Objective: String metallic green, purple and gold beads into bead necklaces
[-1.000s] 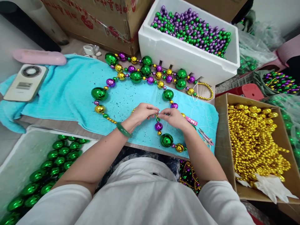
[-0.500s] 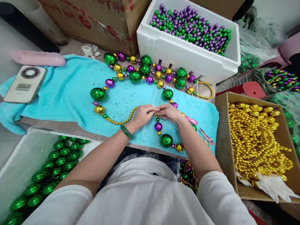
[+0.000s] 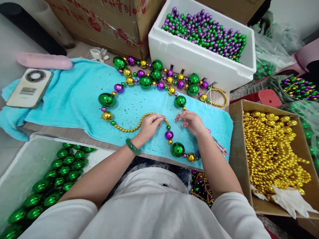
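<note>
My left hand pinches the end of a strand of small gold beads lying on a turquoise towel. My right hand is a little to the right, its fingers pinched on a thin needle or thread that runs down toward me. Between and below the hands lies a purple bead and a big green bauble of the bead necklace, which loops round the towel. A green bangle sits on my left wrist.
A white foam box of small purple and green beads stands behind. A cardboard box of gold bead strands is at right, a foam box of green baubles at lower left. A remote-like device and small scissors lie on the towel.
The hands were touching over the strand; now my right hand has drawn away to the right, pulling the needle or thread, and more of the gold strand shows by my left hand.
</note>
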`<action>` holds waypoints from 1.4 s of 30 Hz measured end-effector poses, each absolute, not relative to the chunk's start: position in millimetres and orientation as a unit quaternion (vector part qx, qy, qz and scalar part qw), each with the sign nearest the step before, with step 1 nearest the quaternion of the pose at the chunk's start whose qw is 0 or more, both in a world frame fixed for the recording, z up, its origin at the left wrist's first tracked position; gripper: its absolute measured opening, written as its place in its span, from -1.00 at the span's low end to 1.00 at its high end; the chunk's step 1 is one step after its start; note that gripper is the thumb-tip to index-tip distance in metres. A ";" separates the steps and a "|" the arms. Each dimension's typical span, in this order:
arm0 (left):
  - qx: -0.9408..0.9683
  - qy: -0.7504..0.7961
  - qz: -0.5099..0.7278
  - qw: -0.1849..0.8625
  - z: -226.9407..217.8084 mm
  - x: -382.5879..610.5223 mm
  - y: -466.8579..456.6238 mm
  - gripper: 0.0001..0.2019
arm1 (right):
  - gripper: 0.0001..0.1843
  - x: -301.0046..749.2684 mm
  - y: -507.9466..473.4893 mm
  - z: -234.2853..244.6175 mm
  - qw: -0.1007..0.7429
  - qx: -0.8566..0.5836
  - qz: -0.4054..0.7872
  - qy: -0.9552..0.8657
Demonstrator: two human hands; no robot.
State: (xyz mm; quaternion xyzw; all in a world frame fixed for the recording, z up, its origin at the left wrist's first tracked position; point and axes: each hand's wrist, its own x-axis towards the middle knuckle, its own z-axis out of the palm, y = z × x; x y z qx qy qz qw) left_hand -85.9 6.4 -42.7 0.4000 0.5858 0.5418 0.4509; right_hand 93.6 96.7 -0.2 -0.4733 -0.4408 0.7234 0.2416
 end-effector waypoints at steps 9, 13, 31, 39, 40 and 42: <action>0.029 0.417 0.653 0.631 -26.9 -73.7 9.4 -0.88 | -0.63 76.3 82.6 -15.8 0.279 -0.464 0.782 -0.308; 0.042 0.388 0.639 0.662 -25.3 -75.9 12.4 -0.89 | -0.59 75.2 83.3 -19.1 0.284 -0.460 0.768 -0.343; 0.141 0.420 0.611 0.657 -34.2 -80.6 9.1 -0.72 | -0.60 73.8 90.9 -19.1 0.264 -0.528 0.698 -0.405; 0.281 0.487 0.628 0.538 -2.6 -109.7 9.7 -0.82 | -0.84 55.6 58.5 5.9 0.280 -0.457 0.582 -0.612; 0.319 0.500 0.625 0.508 2.8 -111.1 9.5 -0.84 | -0.81 50.9 53.9 8.9 0.279 -0.448 0.573 -0.626; 0.402 0.522 0.611 0.439 13.0 -111.6 8.0 -0.88 | -0.80 42.1 46.5 14.1 0.274 -0.434 0.567 -0.644</action>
